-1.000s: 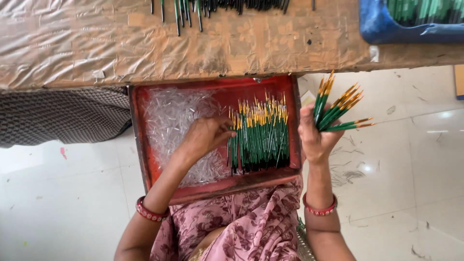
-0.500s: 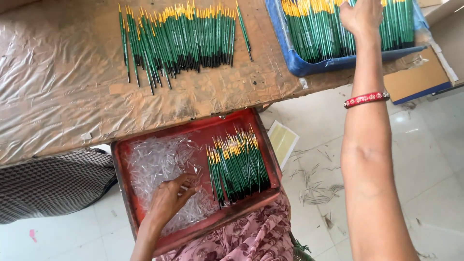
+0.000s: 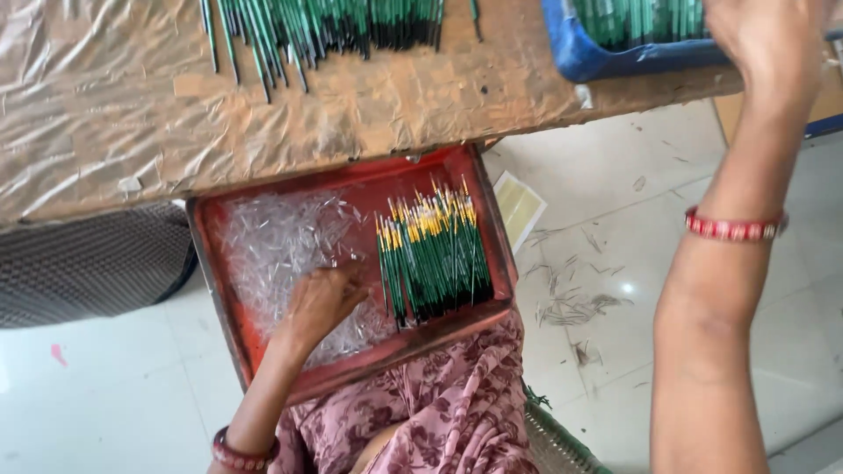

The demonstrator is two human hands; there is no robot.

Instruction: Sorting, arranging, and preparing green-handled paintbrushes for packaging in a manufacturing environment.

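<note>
Clear plastic caps [image 3: 272, 246], light and slippery, pinched loosely by left hand [image 3: 320, 298]; right hand [image 3: 773, 44] raised, grip unclear.

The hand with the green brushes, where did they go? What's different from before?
A second ago the right hand held a fan of green brushes beside the red tray. It then reached up to the blue bin on the table, and the brushes are no longer seen in it. The left hand stayed in the clear caps, beside the tray's brush pile.
</note>
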